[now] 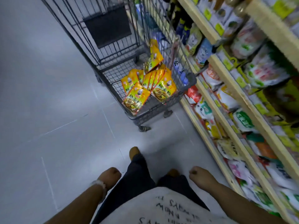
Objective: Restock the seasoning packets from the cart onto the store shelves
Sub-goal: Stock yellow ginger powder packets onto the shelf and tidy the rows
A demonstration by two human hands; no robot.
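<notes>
1. Nearest the camera is a pale shirt (161, 206) with dark lettering, and below it dark trousers (139, 173) and two tan shoes, the left shoe (134, 152) stepped ahead of the right shoe (173, 172).
2. Left hand (110, 177) hangs beside the left leg with its fingers curled in loosely; it holds nothing. A pale band (100, 185) sits on that wrist.
3. Right hand (199, 175) hangs on the other side of the legs, fingers likewise curled in and holding nothing, near the foot of the shelves (229, 97).
4. Open grey tiled floor (48, 102) spreads wide to the left and lies bare between the shoes and the cart (186, 88).
5. That wire cart stands ahead, its right side just beside the shelf edge, leaving only a thin gap there. Its near corner and two castors face the person.
6. Yellow seasoning packets (145, 88) lie in a loose heap in the cart's near end, some flat, some leaning; one stands higher against the right wire wall.
7. To the right the shelves run in cream-edged tiers from near the floor upward, packed with bagged goods; motion blur hides their labels. Each tier's front lip juts toward the aisle, and the lowest lip runs along the floor close to the right hand.
</notes>
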